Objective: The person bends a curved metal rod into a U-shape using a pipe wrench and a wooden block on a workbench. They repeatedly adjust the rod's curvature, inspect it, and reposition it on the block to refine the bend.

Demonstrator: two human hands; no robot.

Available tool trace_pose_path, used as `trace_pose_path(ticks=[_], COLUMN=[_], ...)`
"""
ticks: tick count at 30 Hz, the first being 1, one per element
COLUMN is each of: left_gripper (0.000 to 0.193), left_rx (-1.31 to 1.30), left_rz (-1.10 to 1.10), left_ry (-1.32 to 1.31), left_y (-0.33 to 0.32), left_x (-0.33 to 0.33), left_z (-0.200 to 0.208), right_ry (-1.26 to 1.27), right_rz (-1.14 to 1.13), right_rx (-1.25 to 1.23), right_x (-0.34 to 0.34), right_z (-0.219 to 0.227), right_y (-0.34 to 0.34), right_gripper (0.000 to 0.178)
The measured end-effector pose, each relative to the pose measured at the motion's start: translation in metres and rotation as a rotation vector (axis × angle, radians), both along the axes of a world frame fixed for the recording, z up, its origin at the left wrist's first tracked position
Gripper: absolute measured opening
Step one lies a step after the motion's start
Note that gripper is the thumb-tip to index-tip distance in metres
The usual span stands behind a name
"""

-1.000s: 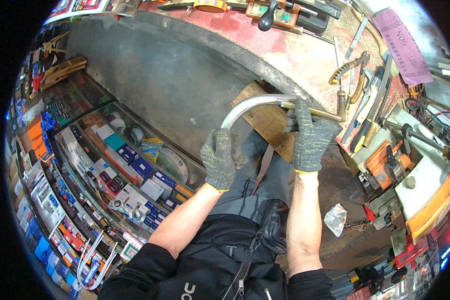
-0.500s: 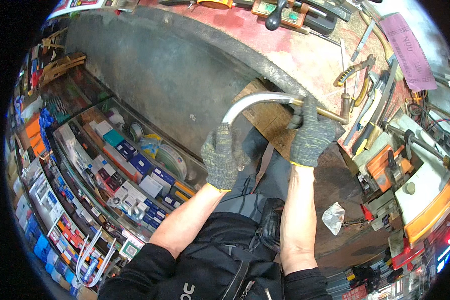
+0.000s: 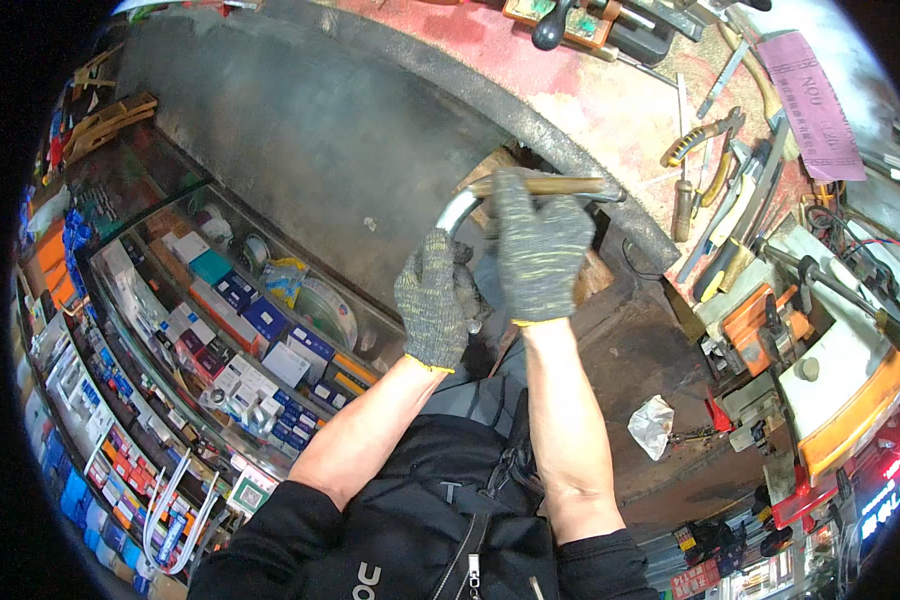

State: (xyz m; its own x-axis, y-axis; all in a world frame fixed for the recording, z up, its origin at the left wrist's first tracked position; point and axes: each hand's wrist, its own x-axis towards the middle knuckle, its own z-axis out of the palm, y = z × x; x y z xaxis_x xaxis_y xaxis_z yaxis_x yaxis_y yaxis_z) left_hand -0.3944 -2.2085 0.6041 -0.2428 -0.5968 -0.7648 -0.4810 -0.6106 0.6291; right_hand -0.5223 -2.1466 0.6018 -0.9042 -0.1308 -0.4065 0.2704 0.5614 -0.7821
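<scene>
My left hand (image 3: 433,300), in a grey-and-yellow knit glove, is closed around the lower end of a curved, silvery metal tube (image 3: 457,213). My right hand (image 3: 547,252), gloved the same way, is closed over a straight tan rod-like tool (image 3: 560,186) lying across the upper part of the tube. What exactly this tool is I cannot tell. A dark end of what looks like the tube shows just past its right tip. The right fingers and the glove hide most of the tube's bend.
To the right, a red-topped workbench (image 3: 610,95) carries pliers (image 3: 705,135), files and knives. A key-cutting machine (image 3: 770,325) with orange parts stands lower right. On the left, a glass display case (image 3: 150,215) holds several boxes. A crumpled white bag (image 3: 652,427) lies lower right.
My right hand has moved left along the tube, toward my left hand, with the tan tool. The tube's bright arc is now mostly covered. My left hand keeps its grip.
</scene>
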Motion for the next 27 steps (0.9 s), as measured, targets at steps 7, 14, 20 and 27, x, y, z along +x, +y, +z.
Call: trace_pose_path(ticks=[7, 14, 20, 27], left_gripper=[0.053, 0.048, 0.052, 0.041], left_rx=[0.232, 0.484, 0.617, 0.239], left_rz=[-0.106, -0.322, -0.612, -1.312], left_ry=[0.118, 0.079, 0.010, 0.213], left_y=[-0.022, -0.040, -0.021, 0.070], left_x=[-0.002, 0.011, 0.010, 0.014], left_z=[0.030, 0.034, 0.028, 0.050], right_ry=[-0.311, -0.030, -0.366, -0.325], right_rz=[-0.517, -0.089, -0.259, -0.520], right_rx=[-0.334, -0.144, -0.266, -0.158], right_x=[-0.062, 0.033, 0.109, 0.213], right_z=[-0.008, 0.010, 0.070, 0.127], right_y=[0.110, 0.171, 0.217, 0.307], right_gripper=[0.046, 0.031, 0.033, 0.034])
